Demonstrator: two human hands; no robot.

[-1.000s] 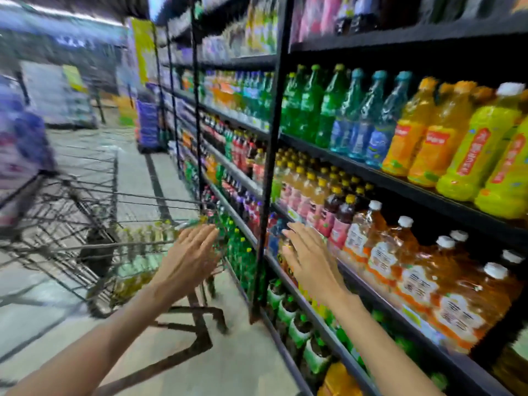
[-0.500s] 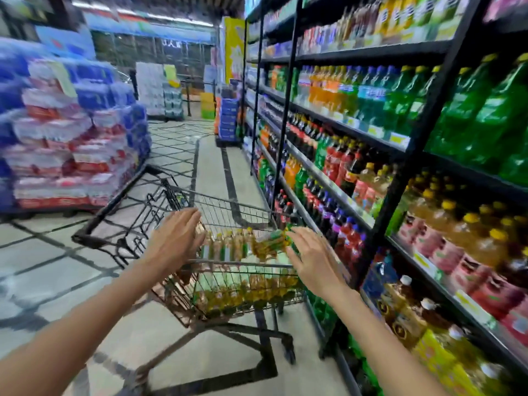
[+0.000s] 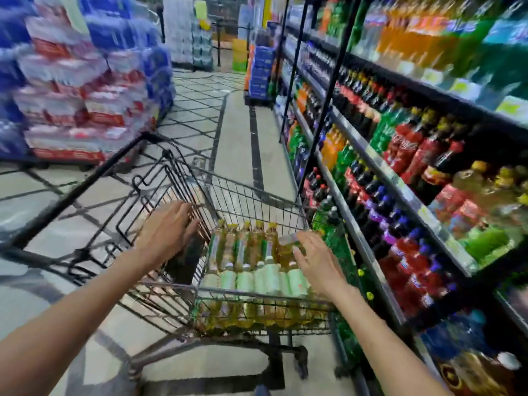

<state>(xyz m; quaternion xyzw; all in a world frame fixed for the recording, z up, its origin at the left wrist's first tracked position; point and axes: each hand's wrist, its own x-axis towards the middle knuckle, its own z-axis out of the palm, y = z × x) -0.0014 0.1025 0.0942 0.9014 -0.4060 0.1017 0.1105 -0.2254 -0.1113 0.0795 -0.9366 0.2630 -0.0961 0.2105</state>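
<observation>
Amber plastic bottles (image 3: 251,247) lie packed in the wire cart (image 3: 257,195) at lower centre, probably heavy and slick, best gripped round the waist, with the right hand (image 3: 317,264) spread open just over them and the left hand (image 3: 168,232) loose against the cart's side.

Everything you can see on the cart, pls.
The cart is dark wire mesh, apparently metal, upright on the floor close beside the drinks shelf. A black handle bar and a wire flap sit at its left end. A tubular base with a castor shows below. Its basket is packed with rows of yellow-drink bottles. The left hand touches its left wall. The right hand rests on the bottles.
</observation>
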